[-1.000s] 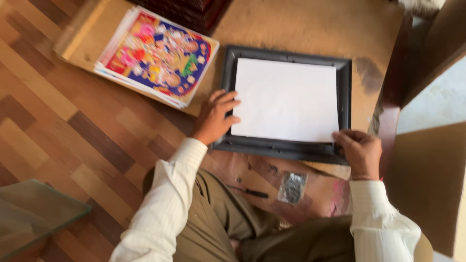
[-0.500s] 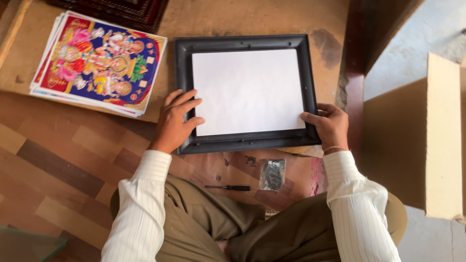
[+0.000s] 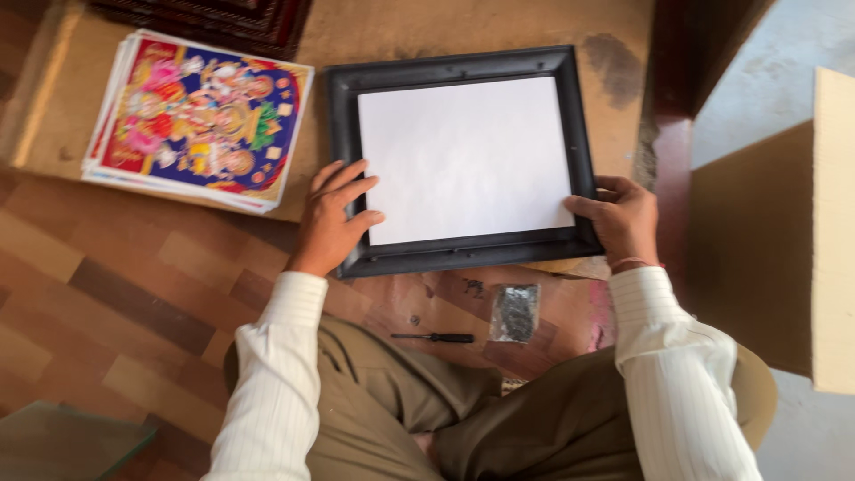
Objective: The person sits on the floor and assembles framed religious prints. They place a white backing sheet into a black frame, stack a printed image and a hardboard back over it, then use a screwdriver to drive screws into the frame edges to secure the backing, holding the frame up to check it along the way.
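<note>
The black picture frame (image 3: 463, 258) lies flat on a low brown board (image 3: 499, 27), at about 12 o'clock from the person's lap. A white sheet (image 3: 463, 156) already sits inside the frame and fills the opening; its edges look straight with the moulding. So, as I judge it, the placing of the sheet is done, and what is left is to fix it in the frame, because nothing closes it yet.

The left hand (image 3: 331, 223) rests at the frame's 7 o'clock corner. Its fingers are spread and lie flat, partly on the moulding and partly on the sheet; it pinches nothing. The right hand (image 3: 623, 218) is at the 4 o'clock corner, and its fingers and thumb close around the frame's edge there.

At 10 o'clock from the frame lies a stack of colourful prints (image 3: 200, 120), rectangular, with a blue middle, a red and yellow border, and painted figures. At 6 o'clock, on the floor between frame and knees, there is 1 small clear plastic bag (image 3: 515, 312) with dark small parts inside; I cannot tell what they are. Just at its 9 o'clock lies a thin black screwdriver (image 3: 436, 338), not touched. At 3 o'clock stands a plain tan cardboard sheet (image 3: 833, 232), without label that I can see.
</note>
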Demonstrator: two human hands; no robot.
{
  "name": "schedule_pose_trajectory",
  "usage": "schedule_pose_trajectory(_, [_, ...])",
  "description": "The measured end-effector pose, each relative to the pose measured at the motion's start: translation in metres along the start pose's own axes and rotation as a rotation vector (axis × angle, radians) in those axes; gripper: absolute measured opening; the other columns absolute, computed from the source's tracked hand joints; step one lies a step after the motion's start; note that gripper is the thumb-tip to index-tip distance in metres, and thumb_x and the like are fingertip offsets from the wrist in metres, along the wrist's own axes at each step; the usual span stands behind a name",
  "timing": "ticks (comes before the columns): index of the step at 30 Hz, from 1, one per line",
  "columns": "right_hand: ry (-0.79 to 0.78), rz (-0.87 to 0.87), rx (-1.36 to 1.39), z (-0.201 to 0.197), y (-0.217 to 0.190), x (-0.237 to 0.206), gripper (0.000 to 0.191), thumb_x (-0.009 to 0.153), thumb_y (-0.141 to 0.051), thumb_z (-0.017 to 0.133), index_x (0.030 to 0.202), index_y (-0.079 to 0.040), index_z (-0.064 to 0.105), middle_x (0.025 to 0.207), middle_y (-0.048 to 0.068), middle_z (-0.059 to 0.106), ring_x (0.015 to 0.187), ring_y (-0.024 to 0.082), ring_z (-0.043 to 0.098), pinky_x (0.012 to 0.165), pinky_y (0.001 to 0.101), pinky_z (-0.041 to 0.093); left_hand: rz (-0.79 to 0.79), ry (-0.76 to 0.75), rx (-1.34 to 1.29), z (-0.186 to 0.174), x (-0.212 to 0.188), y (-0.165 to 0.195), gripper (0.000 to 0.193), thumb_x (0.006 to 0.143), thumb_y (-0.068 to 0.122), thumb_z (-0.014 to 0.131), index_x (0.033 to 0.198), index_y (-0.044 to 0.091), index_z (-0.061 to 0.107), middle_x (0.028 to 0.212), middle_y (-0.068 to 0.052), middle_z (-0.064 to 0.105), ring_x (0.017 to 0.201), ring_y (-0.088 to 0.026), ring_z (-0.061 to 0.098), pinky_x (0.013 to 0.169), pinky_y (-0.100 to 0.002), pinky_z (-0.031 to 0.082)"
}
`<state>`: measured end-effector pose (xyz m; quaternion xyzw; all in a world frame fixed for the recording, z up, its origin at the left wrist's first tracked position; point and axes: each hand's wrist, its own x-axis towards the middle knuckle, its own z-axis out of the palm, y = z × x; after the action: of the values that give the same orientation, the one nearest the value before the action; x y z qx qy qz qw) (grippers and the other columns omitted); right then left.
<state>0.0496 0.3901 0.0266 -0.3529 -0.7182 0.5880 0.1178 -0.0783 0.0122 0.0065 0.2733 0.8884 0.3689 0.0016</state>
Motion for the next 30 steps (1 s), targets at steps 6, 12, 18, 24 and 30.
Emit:
schedule_pose_trajectory(6, [-0.027, -0.020, 0.007, 0.002, 0.003, -0.001, 0.047, 0.075, 0.006, 0.084, 0.118, 0.012, 0.068, 0.095, 0.016, 0.075, 0.076, 0.017, 0.072, 0.067, 0.0276, 0.061, 0.004, 0.023, -0.011, -0.001, -0.001, -0.004, 0.049, 0.077, 0.019, 0.085, 0.124, 0.010, 0.074, 0.148, -0.005, 0.059, 0.143, -0.034, 0.042, 0.117, -0.045, 0.036])
schedule_pose_trajectory(12, [-0.041, -0.020, 0.032, 0.001, 0.007, 0.001, 0.046, 0.075, 0.005, 0.084, 0.117, 0.013, 0.067, 0.094, 0.015, 0.074, 0.075, 0.016, 0.072, 0.065, 0.0282, 0.060, 0.000, 0.026, -0.032, -0.003, 0.000, -0.005, 0.050, 0.077, 0.019, 0.084, 0.124, 0.009, 0.073, 0.148, -0.007, 0.059, 0.143, -0.034, 0.043, 0.117, -0.046, 0.036])
schedule_pose_trajectory(18, [-0.025, -0.008, 0.032, 0.001, 0.009, 0.007, 0.046, 0.076, 0.001, 0.084, 0.117, 0.012, 0.067, 0.095, 0.013, 0.075, 0.076, 0.016, 0.073, 0.068, 0.0276, 0.060, -0.005, 0.063, -0.087, 0.000, 0.001, -0.007, 0.049, 0.081, 0.020, 0.081, 0.127, 0.009, 0.071, 0.146, -0.009, 0.061, 0.143, -0.033, 0.044, 0.117, -0.045, 0.036])
schedule_pose_trajectory(24, [-0.012, -0.001, 0.006, 0.001, 0.004, 0.001, 0.047, 0.074, 0.001, 0.084, 0.117, 0.011, 0.068, 0.091, 0.013, 0.075, 0.074, 0.016, 0.072, 0.066, 0.0279, 0.060, -0.035, 0.035, -0.041, 0.002, 0.002, -0.005, 0.049, 0.081, 0.020, 0.080, 0.128, 0.009, 0.071, 0.144, -0.007, 0.062, 0.144, -0.032, 0.042, 0.118, -0.045, 0.034])
schedule_pose_trajectory(30, [0.006, 0.006, -0.034, 0.004, -0.004, -0.003, 0.047, 0.073, 0.000, 0.086, 0.116, 0.009, 0.069, 0.090, 0.013, 0.075, 0.075, 0.016, 0.072, 0.066, 0.0276, 0.059, -0.077, 0.014, -0.033, 0.001, 0.003, -0.003, 0.049, 0.081, 0.021, 0.080, 0.128, 0.010, 0.072, 0.145, -0.006, 0.062, 0.144, -0.031, 0.040, 0.119, -0.044, 0.032])
